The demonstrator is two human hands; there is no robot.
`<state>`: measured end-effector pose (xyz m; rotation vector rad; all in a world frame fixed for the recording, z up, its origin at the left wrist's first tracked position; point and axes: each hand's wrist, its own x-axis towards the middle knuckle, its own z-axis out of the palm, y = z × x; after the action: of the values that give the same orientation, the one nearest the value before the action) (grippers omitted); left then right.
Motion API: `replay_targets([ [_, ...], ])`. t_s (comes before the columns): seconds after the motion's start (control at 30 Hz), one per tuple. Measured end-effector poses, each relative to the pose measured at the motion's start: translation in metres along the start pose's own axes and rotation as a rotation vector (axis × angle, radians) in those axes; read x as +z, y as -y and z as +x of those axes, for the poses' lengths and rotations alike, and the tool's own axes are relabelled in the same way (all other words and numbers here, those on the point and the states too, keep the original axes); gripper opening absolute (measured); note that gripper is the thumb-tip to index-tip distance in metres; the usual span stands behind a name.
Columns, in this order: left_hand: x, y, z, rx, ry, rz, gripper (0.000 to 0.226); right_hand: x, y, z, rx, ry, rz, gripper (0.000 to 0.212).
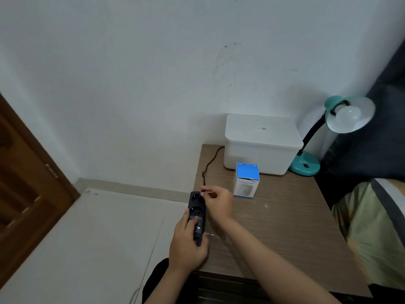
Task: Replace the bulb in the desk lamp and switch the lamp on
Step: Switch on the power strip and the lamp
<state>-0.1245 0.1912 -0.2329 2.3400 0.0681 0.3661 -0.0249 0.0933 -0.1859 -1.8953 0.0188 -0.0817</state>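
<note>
A teal desk lamp (305, 165) stands at the far right corner of the wooden bedside table (285, 227), its shade (359, 119) tilted toward me with a white bulb (348, 116) screwed in. A blue and white bulb box (246, 180) stands upright in front of the white container. My left hand (186, 244) grips a black power strip (196, 212) at the table's left edge. My right hand (219, 204) pinches the plug end of the lamp's black cord (209, 163) right at the strip's far socket.
A white lidded container (260, 143) sits at the back of the table against the wall. A brown wooden door (24, 185) is at the left. Bedding (372, 227) lies at the right. Pale floor tiles (98, 238) spread left of the table.
</note>
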Motion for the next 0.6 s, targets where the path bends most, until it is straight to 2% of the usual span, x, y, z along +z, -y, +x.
replay_targets([
  [0.17,0.002,0.003,0.001,0.010,-0.017,-0.002,0.053,0.005,-0.006,0.006,-0.150,0.035,-0.196,0.017],
  [0.37,0.004,0.004,0.002,0.025,-0.025,-0.003,0.051,0.005,-0.012,0.014,-0.235,0.043,-0.238,0.015],
  [0.6,0.003,0.004,0.002,0.026,-0.026,0.002,0.052,0.015,-0.022,0.014,-0.235,0.101,-0.255,0.015],
])
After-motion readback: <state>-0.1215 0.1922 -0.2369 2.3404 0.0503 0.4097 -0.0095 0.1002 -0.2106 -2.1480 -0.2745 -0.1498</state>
